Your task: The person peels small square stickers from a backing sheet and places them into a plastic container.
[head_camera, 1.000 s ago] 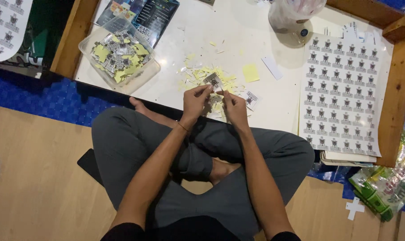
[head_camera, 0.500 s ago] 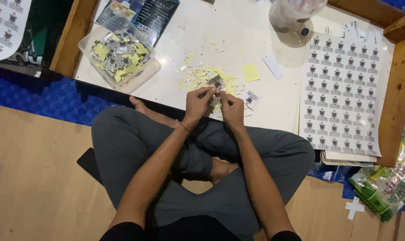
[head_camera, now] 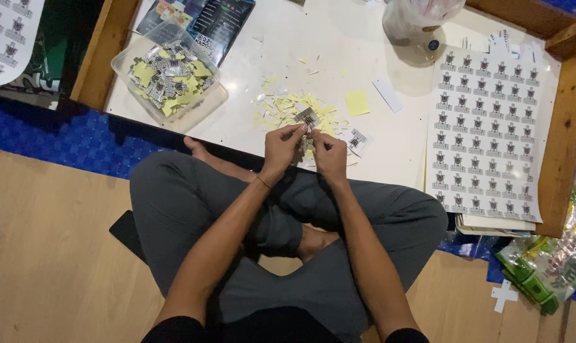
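Sticker, small glossy square, pinched by both hands over yellow paper scraps.

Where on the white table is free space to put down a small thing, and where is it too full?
Bare patches on the white table: between the clear plastic tub and the plastic bag, and between the yellow scrap pile and the sticker sheet. Crowded: the scraps by the left hand and right hand.

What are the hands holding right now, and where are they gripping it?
Both hands pinch one small black-and-white printed sticker between them: the left hand by its left edge, the right hand by its lower right edge, above the yellow paper scraps.
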